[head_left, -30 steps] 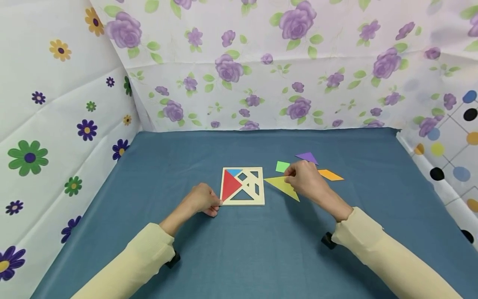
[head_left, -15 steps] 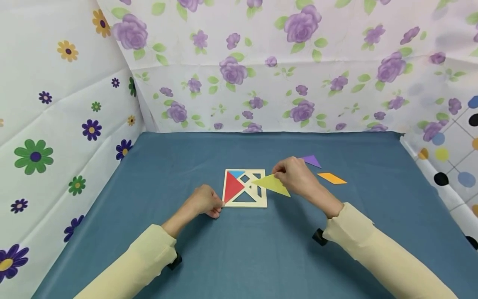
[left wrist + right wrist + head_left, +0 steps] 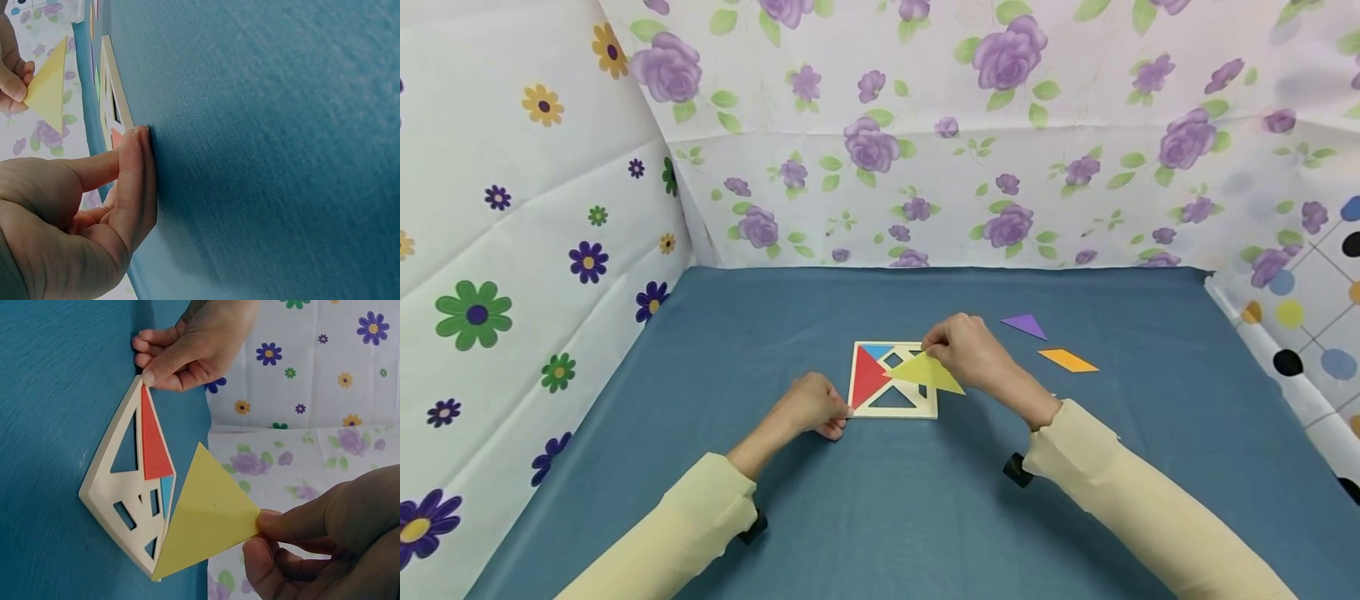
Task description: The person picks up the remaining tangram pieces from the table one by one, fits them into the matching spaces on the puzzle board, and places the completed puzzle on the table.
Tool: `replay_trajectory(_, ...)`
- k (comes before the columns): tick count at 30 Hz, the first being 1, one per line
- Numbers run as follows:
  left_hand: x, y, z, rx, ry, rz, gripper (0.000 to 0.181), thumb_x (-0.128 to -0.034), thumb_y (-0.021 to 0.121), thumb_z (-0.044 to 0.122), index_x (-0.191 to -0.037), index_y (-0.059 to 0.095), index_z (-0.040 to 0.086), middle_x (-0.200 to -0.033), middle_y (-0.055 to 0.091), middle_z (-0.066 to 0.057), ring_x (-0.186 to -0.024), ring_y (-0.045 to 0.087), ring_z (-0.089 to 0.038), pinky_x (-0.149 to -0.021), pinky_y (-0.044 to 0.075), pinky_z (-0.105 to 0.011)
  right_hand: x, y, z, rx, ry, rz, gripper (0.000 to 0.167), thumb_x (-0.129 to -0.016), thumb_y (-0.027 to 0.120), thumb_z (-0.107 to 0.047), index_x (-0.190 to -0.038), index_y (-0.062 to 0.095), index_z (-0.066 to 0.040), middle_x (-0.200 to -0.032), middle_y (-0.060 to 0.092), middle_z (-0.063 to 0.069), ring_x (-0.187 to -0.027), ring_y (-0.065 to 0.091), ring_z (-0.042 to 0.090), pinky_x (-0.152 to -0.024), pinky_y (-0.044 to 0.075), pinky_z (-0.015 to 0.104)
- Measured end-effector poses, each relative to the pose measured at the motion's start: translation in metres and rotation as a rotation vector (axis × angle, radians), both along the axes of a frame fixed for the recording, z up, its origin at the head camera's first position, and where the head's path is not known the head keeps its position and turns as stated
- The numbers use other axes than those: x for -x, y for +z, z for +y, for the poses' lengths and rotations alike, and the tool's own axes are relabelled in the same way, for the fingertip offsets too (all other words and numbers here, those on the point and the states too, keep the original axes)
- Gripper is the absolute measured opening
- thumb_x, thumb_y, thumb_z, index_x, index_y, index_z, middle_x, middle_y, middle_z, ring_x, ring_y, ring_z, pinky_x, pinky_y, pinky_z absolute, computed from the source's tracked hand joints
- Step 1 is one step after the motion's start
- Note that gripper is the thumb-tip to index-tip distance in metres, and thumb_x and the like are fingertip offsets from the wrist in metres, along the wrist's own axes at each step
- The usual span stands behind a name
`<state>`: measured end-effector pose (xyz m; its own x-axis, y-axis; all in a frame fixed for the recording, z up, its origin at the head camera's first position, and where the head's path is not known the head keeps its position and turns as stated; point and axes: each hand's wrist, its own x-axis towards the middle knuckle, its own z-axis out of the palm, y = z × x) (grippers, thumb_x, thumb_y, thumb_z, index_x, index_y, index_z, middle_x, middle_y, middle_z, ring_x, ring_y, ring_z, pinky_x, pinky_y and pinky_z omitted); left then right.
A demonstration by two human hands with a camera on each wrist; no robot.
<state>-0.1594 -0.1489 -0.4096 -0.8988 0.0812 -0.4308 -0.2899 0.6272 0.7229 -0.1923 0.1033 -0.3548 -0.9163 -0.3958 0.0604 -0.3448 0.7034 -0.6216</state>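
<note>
A pale wooden frame (image 3: 921,410) with cut-out shapes lies on the blue cloth; a red triangle (image 3: 867,377) and a blue triangle (image 3: 877,351) sit in its left and upper parts. The left hand (image 3: 811,406) pinches the frame's near left corner, also visible in the right wrist view, where the hand (image 3: 194,350) has its thumb on that corner. Between thumb and fingers the right hand (image 3: 973,354) pinches a yellow triangle (image 3: 931,373), raised and overlapping the frame in the head view. The right wrist view shows the yellow triangle (image 3: 209,515) tilted, pinched at one edge.
A purple triangle (image 3: 1027,325) and an orange parallelogram (image 3: 1068,360) lie on the blue cloth (image 3: 880,517) right of the frame. A green piece (image 3: 97,81) shows at its edge in the left wrist view. Patterned sheets (image 3: 820,200) stand behind and at both sides.
The right hand has lifted the yellow triangle and carried it left from beside the frame to above it. The left hand has kept its hold on the corner.
</note>
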Motion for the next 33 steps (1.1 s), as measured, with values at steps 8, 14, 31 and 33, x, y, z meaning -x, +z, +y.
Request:
replay_trajectory(8, -0.001, -0.001, 0.0, 0.003, -0.006, 0.02, 0.011, -0.0944, 0.073, 0.0, -0.085, 0.073, -0.007, -0.071, 0.071, -0.012, -0.057, 0.071, -0.016, -0.06, 0.063, -0.032, 0.003, -0.005, -0.012, 0.02, 0.041, 0.019, 0.015, -0.099, 0.066, 0.001, -0.101, 0.081, 0.0, -0.097, 0.077, 0.012, -0.074, 0.065, 0.017, -0.067, 0.056, 0.032)
replay_trajectory(14, -0.002, 0.0, -0.001, -0.008, -0.013, 0.036, 0.012, -0.0946, 0.073, 0.001, -0.086, 0.073, -0.007, -0.072, 0.072, -0.013, -0.058, 0.071, -0.016, -0.06, 0.063, -0.032, 0.004, -0.011, -0.02, 0.026, 0.048, -0.012, 0.014, -0.099, 0.066, 0.001, -0.102, 0.08, 0.001, -0.097, 0.076, 0.012, -0.073, 0.063, 0.016, -0.069, 0.055, 0.031)
replay_trajectory(31, -0.002, -0.004, -0.003, -0.007, -0.014, 0.028, 0.013, -0.0948, 0.074, 0.003, -0.085, 0.074, -0.005, -0.072, 0.071, -0.011, -0.059, 0.071, -0.015, -0.06, 0.063, -0.031, 0.001, -0.018, -0.03, 0.04, 0.076, -0.029, 0.015, -0.099, 0.066, 0.001, -0.103, 0.08, 0.002, -0.098, 0.077, 0.011, -0.072, 0.063, 0.014, -0.066, 0.055, 0.028)
replay_trajectory(33, -0.002, -0.003, -0.003, -0.011, -0.012, 0.027, 0.013, -0.0948, 0.074, 0.003, -0.085, 0.074, -0.005, -0.073, 0.071, -0.011, -0.059, 0.071, -0.015, -0.061, 0.063, -0.031, 0.002, -0.019, -0.031, 0.042, 0.079, -0.035, 0.014, -0.099, 0.066, 0.001, -0.103, 0.08, 0.001, -0.097, 0.076, 0.01, -0.07, 0.062, 0.014, -0.064, 0.054, 0.027)
